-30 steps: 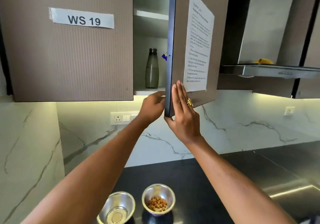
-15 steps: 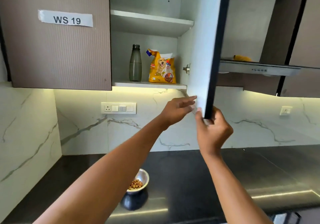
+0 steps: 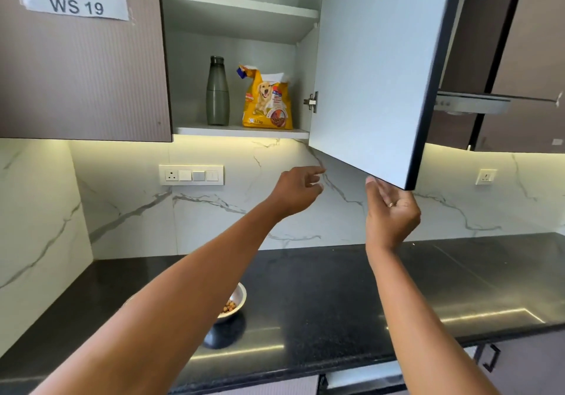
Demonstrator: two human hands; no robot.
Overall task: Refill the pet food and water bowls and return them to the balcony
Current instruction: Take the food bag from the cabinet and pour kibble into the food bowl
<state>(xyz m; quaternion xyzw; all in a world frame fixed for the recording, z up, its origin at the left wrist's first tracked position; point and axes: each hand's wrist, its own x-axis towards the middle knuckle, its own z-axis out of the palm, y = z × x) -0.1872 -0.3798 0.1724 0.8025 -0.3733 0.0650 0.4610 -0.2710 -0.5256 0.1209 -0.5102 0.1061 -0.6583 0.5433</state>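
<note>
The wall cabinet stands wide open, its door [image 3: 367, 73] swung out to the right. On the lower shelf are a dark green water bottle [image 3: 217, 92] and, to its right, a yellow dog food bag [image 3: 267, 101] with a torn top. My left hand [image 3: 298, 189] is raised below the shelf, fingers loosely apart and holding nothing. My right hand [image 3: 391, 211] is curled just under the door's lower corner, thumb tip at its bottom edge. A steel bowl with kibble [image 3: 237, 300] sits on the black counter [image 3: 336, 287], half hidden by my left forearm. No second bowl shows.
A switch plate [image 3: 191, 175] and a wall socket [image 3: 486, 177] sit on the marble backsplash. A chimney hood [image 3: 470, 102] juts out right of the door. The closed cabinet at left carries a "WS 19" label [image 3: 75, 4]. A drawer handle [image 3: 492, 356] is below the counter edge.
The cabinet door has swung from nearly closed to wide open, showing the bottle and food bag. My right hand slid down to the door's lower corner, and my left hand came off the door.
</note>
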